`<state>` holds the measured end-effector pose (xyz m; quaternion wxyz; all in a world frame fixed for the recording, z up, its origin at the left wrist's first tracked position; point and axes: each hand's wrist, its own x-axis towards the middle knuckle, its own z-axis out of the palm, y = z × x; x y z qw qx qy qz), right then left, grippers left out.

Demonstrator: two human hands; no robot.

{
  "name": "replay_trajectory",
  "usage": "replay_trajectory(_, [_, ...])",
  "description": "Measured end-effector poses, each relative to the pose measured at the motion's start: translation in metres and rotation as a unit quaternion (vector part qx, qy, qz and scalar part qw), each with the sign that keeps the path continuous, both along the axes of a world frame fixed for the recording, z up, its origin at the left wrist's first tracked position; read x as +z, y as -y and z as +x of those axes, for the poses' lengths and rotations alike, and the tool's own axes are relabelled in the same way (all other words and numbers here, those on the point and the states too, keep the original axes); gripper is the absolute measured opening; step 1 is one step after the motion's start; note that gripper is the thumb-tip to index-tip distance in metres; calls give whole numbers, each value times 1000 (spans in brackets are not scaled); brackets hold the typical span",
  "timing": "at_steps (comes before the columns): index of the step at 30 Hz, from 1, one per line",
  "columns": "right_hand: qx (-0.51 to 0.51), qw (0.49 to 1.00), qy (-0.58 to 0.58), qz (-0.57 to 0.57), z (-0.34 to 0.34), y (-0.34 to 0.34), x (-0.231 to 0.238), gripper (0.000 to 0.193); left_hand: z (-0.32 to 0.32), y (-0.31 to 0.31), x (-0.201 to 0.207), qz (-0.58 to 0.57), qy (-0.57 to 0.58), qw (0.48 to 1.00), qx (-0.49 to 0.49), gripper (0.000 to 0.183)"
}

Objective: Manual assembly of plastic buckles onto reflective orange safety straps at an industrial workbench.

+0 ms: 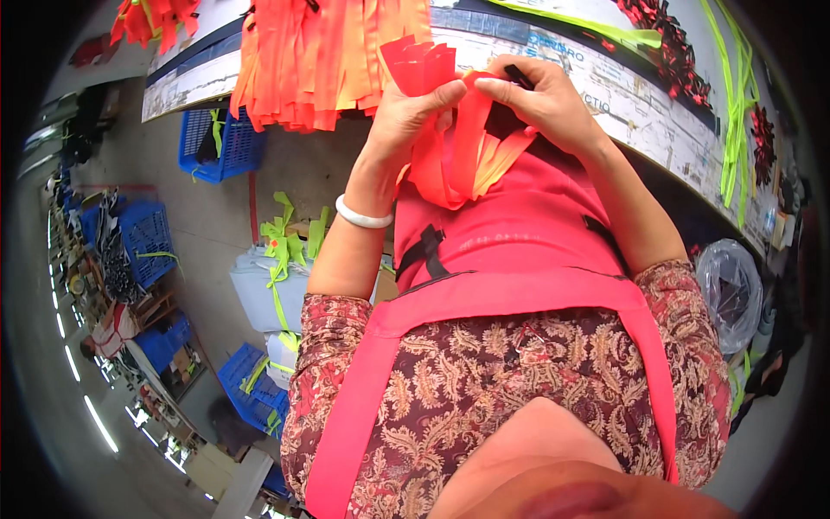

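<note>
while the l hand [405,118] is gripping the orange-red strips [468,156], the r hand [553,102] is pinching them too; strips are hanging btwn both, nr the far table [644,117]. prob they're aligning strips; next move's calling for a firm, precise pinch.

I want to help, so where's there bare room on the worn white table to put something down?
There's a bare patch on the worn white table between the right hand and the long neon-yellow fabric strips. A smaller one is left of the thick row of orange fabric strips. It's crowded under that row and by the bunched red-and-black pieces.
</note>
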<state>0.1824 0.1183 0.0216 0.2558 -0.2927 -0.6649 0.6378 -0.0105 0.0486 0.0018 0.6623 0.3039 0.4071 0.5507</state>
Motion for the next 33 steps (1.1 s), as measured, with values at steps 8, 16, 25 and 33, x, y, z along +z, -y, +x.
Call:
replay_trajectory(8, [7, 997, 21, 78, 10, -1, -13, 16, 17, 8, -4, -31, -78, 996, 12, 21])
replay_trajectory(16, [37, 969, 133, 204, 14, 10, -8, 14, 24, 16, -11, 52, -167, 984, 31, 14])
replay_trajectory(25, [-13, 967, 25, -255, 11, 25, -25, 18, 37, 17, -29, 265, -458, 844, 93, 16])
replay_trajectory(33, [-28, 956, 48, -290, 3, 26, -43, 20, 44, 16, -25, 330, -487, 801, 108, 12])
